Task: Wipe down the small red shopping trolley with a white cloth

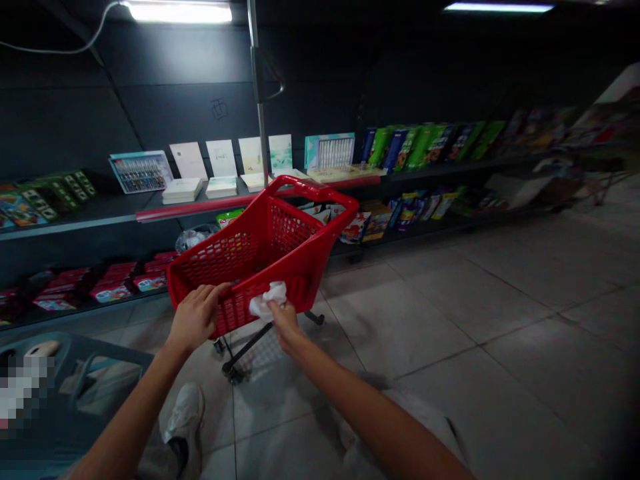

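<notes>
The right hand [284, 325] clenches a white cloth [265, 303] against the red plastic shopping cart [225, 267], lower centre; left fingers lie on its rim, grip unclear. Pressure could roll the wheeled cart away.

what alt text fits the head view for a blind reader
The left hand grips the rim of a red plastic shopping cart while the right hand holds a crumpled white wipe against it. Dark shelves of packaged goods stand behind.
</notes>
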Motion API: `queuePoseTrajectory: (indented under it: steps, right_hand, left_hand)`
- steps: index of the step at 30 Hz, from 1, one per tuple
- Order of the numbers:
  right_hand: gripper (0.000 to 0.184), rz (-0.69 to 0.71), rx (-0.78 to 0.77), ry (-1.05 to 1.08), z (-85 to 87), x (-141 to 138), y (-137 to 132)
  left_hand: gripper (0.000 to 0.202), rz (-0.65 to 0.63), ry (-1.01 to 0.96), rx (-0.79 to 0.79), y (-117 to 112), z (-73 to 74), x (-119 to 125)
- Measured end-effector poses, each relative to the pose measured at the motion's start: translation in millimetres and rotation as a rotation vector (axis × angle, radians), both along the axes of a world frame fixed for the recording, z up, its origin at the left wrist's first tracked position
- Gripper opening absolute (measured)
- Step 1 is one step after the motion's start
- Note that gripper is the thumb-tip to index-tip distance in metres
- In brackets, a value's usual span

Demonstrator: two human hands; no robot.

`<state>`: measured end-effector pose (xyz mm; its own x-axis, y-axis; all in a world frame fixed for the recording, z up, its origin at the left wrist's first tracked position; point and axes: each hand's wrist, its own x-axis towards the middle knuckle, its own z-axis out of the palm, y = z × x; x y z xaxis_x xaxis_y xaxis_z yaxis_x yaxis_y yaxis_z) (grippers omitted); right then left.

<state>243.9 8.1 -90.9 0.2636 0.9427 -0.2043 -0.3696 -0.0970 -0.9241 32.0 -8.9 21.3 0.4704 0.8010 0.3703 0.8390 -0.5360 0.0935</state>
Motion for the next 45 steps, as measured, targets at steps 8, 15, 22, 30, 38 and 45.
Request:
queuePoseTrajectory:
  steps: [8, 15, 22, 30, 38, 45]
  right_hand:
    - [0.060, -0.531, 0.435, -0.632, 97.9, 116.1, 17.4]
    - [0.050, -0.423, 0.661, -1.122, 121.3, 138.5, 11.6]
    - [0.052, -0.344, 0.746, -1.453, 136.5, 150.7, 2.4]
    - [0.036, -0.436, 0.738, -1.607, 166.0, 168.1, -10.8]
    - [0.029, -0.191, 0.480, -1.844, 211.3, 154.3, -3.9]
    - [0.028, 0.150, 0.287, -2.025, 240.8, 136.3, 1.7]
  left_hand:
    - [0.038, 0.213, 0.027, 0.087, -4.1, -15.3, 32.3]
    - [0.037, 0.318, -0.059, 0.130, 5.3, -21.9, 14.6]
    - [0.043, 0.375, -0.086, 0.164, 19.4, -23.1, -19.4]
    - [0.030, 0.455, -0.126, 0.274, 21.5, -22.1, -29.2]
    - [0.037, 0.044, -0.349, 0.187, 12.6, -9.3, 8.5]
    - [0.036, 0.011, -0.392, 0.029, 11.4, -20.0, 28.4]
